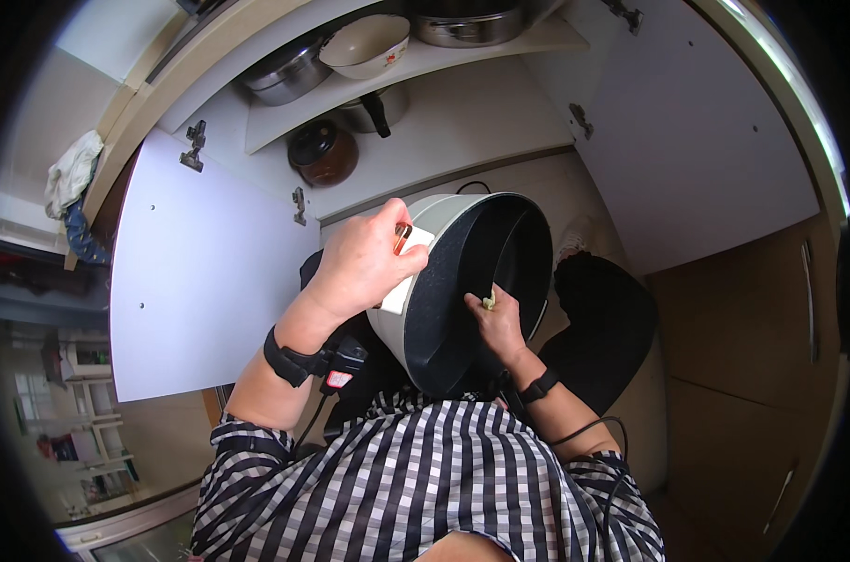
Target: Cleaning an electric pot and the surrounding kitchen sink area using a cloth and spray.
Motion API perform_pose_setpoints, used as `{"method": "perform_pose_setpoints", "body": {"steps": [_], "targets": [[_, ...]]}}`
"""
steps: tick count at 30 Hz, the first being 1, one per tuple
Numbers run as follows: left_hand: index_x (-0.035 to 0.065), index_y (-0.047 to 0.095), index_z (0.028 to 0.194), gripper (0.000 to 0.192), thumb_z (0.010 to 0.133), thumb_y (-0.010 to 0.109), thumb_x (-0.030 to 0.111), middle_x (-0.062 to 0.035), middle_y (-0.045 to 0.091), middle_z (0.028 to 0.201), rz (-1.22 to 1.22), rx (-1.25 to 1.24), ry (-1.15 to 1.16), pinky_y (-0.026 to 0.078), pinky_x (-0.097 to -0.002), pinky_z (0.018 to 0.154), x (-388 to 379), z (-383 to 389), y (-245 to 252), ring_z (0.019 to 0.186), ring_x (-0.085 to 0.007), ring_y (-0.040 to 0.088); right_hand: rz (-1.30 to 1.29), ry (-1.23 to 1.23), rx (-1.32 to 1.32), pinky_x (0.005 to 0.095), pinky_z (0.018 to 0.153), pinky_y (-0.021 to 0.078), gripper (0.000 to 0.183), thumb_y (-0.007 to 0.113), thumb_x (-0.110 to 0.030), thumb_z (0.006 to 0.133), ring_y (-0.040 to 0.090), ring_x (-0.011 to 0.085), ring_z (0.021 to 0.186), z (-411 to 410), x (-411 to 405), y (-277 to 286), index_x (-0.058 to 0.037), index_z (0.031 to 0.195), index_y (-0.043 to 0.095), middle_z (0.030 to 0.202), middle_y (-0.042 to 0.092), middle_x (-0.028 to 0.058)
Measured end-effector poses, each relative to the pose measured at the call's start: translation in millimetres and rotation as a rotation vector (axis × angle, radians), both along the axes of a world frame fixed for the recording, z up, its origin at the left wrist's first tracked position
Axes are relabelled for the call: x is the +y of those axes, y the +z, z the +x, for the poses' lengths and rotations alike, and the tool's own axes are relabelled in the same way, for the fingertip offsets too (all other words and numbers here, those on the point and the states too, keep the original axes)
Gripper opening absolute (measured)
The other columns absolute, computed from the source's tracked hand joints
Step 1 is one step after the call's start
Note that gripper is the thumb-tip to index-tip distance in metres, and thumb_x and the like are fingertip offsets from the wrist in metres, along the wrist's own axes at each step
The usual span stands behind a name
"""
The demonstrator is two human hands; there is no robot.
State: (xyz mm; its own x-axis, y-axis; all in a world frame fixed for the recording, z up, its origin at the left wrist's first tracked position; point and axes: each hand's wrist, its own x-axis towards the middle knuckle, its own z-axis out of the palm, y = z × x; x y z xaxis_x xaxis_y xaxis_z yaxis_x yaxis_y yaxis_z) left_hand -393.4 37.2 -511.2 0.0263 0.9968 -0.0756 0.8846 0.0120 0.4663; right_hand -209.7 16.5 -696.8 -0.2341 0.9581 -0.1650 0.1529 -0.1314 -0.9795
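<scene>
A large pot, pale outside and dark speckled inside, is tilted on its side before me, its mouth turned towards the right. My left hand grips the handle on the pot's pale outer wall, fingers curled round it. At the pot's mouth, my right hand pinches a small, pale yellow-green piece of something, perhaps cloth, between thumb and fingers. A thin dark edge runs up from that hand across the pot's opening; whether it belongs to the pot or to another thing I cannot tell.
An open cabinet holds a floral bowl, steel pots on its shelf, and a brown lidded pot below. White doors stand open at left and right. A cable hangs by my right arm.
</scene>
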Motion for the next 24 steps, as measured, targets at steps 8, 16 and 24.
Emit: {"method": "perform_pose_setpoints", "body": {"steps": [8,16,24], "targets": [[0.0044,0.043,0.127,0.055,0.076,0.064,0.011,-0.0146,0.065,0.080,0.016,-0.350,-0.216,0.049,-0.0345,0.067,-25.1,-13.6,-5.2,0.072,-0.0293,0.064,-0.048,0.026,-0.045,0.0310,0.065,0.0487,0.017,0.065,-0.010,0.085,0.061,0.0171,0.066,2.5,2.1,-8.5,0.0008,0.098,0.061,0.077,0.066,0.0143],[0.0006,0.053,0.109,0.020,0.096,0.054,0.015,-0.0010,0.057,0.073,0.035,-0.298,-0.008,0.041,-0.0219,0.058,-29.0,-21.9,-19.2,0.065,-0.0061,0.049,0.064,0.020,-0.053,0.0369,0.063,0.0481,0.018,0.067,-0.012,0.084,0.060,0.0354,0.067,-1.5,4.1,-8.6,0.0007,0.095,0.062,0.076,0.063,0.0202],[0.0014,0.053,0.113,0.024,0.093,0.057,0.015,-0.0033,0.060,0.075,-0.075,-0.416,0.082,0.042,-0.0236,0.058,-12.1,-17.8,-32.9,0.067,-0.0065,0.052,0.073,-0.006,-0.033,0.0374,0.064,0.0487,0.027,0.068,-0.018,0.083,0.062,0.0361,0.068,-0.5,12.9,-55.4,0.0039,0.098,0.061,0.074,0.062,0.0225]]}}
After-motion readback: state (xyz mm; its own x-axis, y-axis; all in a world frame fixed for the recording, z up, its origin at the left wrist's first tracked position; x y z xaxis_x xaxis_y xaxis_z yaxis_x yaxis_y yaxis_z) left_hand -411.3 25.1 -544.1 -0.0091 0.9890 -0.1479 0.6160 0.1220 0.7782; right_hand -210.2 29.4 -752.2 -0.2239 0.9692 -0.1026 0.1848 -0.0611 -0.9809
